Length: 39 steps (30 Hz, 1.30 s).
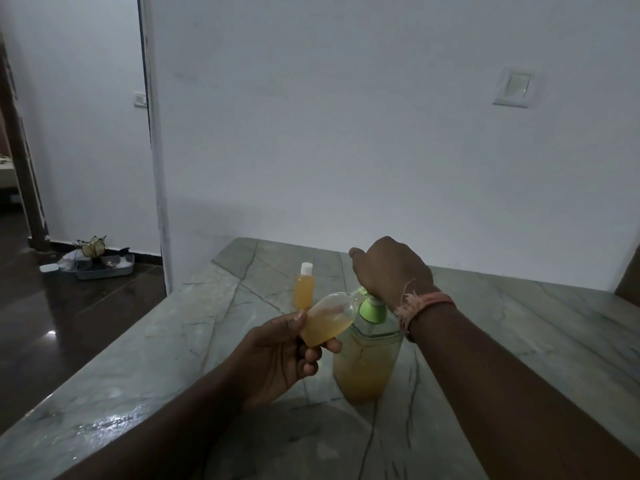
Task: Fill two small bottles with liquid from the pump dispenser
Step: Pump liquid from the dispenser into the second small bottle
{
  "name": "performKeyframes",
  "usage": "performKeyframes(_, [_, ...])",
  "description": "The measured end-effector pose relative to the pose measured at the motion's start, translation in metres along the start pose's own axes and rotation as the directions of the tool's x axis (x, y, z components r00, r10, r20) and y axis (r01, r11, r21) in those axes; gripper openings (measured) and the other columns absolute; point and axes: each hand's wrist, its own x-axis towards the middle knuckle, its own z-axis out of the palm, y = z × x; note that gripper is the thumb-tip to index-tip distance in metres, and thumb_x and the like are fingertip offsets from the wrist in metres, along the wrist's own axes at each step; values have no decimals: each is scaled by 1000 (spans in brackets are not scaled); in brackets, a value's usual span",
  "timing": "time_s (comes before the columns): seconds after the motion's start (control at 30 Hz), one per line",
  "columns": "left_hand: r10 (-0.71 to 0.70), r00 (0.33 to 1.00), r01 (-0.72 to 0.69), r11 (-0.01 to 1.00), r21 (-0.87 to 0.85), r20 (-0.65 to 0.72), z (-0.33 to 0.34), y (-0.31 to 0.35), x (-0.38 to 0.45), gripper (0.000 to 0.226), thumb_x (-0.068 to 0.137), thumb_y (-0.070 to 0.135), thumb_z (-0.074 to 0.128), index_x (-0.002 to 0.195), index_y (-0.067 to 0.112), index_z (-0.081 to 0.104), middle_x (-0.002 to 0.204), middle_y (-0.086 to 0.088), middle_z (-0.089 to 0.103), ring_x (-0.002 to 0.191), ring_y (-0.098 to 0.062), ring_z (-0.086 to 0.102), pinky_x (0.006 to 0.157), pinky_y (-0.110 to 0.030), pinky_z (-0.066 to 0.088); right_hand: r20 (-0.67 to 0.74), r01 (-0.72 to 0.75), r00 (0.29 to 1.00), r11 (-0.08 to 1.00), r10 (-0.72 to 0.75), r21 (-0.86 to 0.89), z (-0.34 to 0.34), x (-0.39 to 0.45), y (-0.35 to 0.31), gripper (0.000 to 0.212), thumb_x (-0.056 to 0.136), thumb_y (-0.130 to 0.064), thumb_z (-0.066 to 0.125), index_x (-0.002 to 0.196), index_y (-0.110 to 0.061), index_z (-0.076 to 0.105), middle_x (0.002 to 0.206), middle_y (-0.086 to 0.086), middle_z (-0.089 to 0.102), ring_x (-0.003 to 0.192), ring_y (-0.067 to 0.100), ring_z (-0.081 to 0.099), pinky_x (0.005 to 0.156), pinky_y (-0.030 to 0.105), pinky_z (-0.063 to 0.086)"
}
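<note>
A clear pump dispenser [363, 365] holding amber liquid, with a green pump head, stands on the stone table [502, 341]. My right hand [388, 268] rests on top of the pump head, wrist bent down; its fingers are hidden behind the hand. My left hand [277, 358] grips a small clear bottle [325, 323], tilted with its mouth up against the green spout. That bottle is partly full of amber liquid. A second small bottle [304, 287], full and closed with a white cap, stands upright behind.
A white wall rises right behind the table. The table's left edge drops to a dark glossy floor [69, 323]. A tray with small items [100, 265] lies on the floor by the wall corner. A switch plate [514, 86] is on the wall.
</note>
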Motion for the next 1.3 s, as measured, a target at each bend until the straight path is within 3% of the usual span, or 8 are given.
performKeyframes(0.3, [5,1000,-5,1000,3,-2,4,1,-2,74,86,35,76,140,-4,43,103,-27,65,68,-16,62,63,-27,57,93,22,995,1000,-20,-20,-3,2,-4,39,83,-49,48,62,-17,54,67,3,60,65,22,58,58,29,40])
performKeyframes(0.53, [-3,1000,3,1000,3,-2,2,1,-2,74,85,34,76,139,-3,43,101,-27,66,67,-16,61,63,-27,57,57,-38,998,995,33,87,5,-2,4,38,84,-51,47,69,-17,56,81,6,67,76,28,63,70,34,48])
performKeyframes(0.63, [-8,1000,8,1000,4,-24,3,2,-2,70,85,32,76,138,-3,45,100,-27,66,66,-16,61,62,-27,57,44,-35,999,998,33,48,3,-3,2,37,85,-49,47,66,-18,52,76,5,63,74,27,60,66,33,44])
performKeyframes(0.8, [-16,998,17,1000,5,-66,8,1,-2,56,94,27,51,140,-3,41,98,-26,67,64,-16,61,60,-26,56,9,42,999,998,-41,-55,-6,-4,-6,38,86,-50,47,63,-19,48,66,-1,53,61,19,52,56,28,37])
performKeyframes(0.9, [-18,999,19,1000,7,-50,6,1,-1,59,92,29,61,138,-3,43,100,-26,66,65,-16,61,61,-27,57,-36,61,997,998,-61,9,-3,-4,-4,45,87,-56,44,62,-20,50,68,1,58,64,23,56,58,29,39])
performKeyframes(1.03, [-11,1000,12,1000,19,-16,4,1,-1,79,82,35,79,140,-3,41,101,-27,65,66,-16,61,63,-27,57,73,98,992,995,-100,34,-1,-8,3,53,93,-40,47,41,-48,56,69,5,59,69,28,60,59,29,44])
performKeyframes(1.13, [-13,1000,13,1000,1,-8,3,1,-1,82,82,34,80,142,-3,38,101,-26,66,66,-16,62,62,-27,57,53,19,998,997,-23,72,-2,-5,2,48,88,-45,54,44,-26,47,62,2,56,65,25,58,53,27,37])
performKeyframes(1.3, [-8,1000,8,1000,25,-15,7,1,-3,77,82,36,79,138,-2,43,102,-25,67,67,-16,62,63,-27,57,23,31,999,999,-30,-21,-6,-3,-6,47,87,-59,48,61,-20,48,65,0,55,64,22,55,57,28,37])
